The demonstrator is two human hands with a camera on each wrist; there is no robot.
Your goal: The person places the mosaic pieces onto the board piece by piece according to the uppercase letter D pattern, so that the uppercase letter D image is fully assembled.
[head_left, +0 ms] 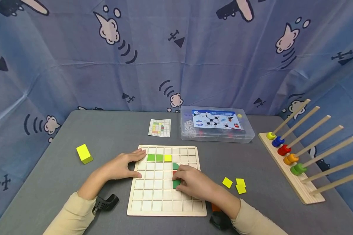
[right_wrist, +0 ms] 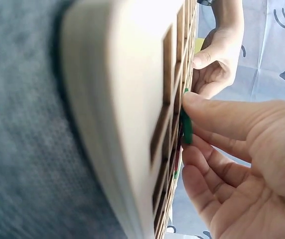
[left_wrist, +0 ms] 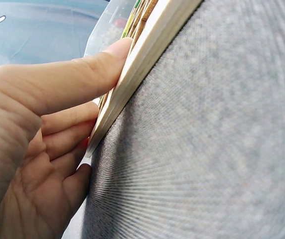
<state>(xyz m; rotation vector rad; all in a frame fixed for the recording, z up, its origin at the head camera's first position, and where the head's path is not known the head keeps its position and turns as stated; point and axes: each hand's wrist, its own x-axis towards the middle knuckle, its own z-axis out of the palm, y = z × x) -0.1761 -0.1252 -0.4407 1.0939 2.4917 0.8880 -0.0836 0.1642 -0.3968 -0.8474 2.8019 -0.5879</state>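
Observation:
A wooden grid board (head_left: pixel 167 213) lies flat on the grey table. My left hand (head_left: pixel 120 167) rests against its left edge, thumb and fingers spread along the rim; the left wrist view shows the thumb (left_wrist: pixel 100 72) touching it. My right hand (head_left: pixel 194 182) pinches a green tile (right_wrist: pixel 187 127) at the grid, right of the middle column. Just beyond those fingertips sit a red tile (head_left: pixel 174 173), partly covered, and a green tile with a rounded corner (head_left: pixel 175 166). Two green square tiles (head_left: pixel 155 158) and a yellow one (head_left: pixel 167 158) fill cells in the second row.
Behind the board lie a pattern card (head_left: pixel 159 130) and a clear plastic box (head_left: pixel 217 135). Three loose yellow tiles (head_left: pixel 227 182) are to the right, an orange piece (head_left: pixel 215 208) under the right forearm. A yellow block (head_left: pixel 84 154) stands left; a pegged bead rack (head_left: pixel 291 182) far right.

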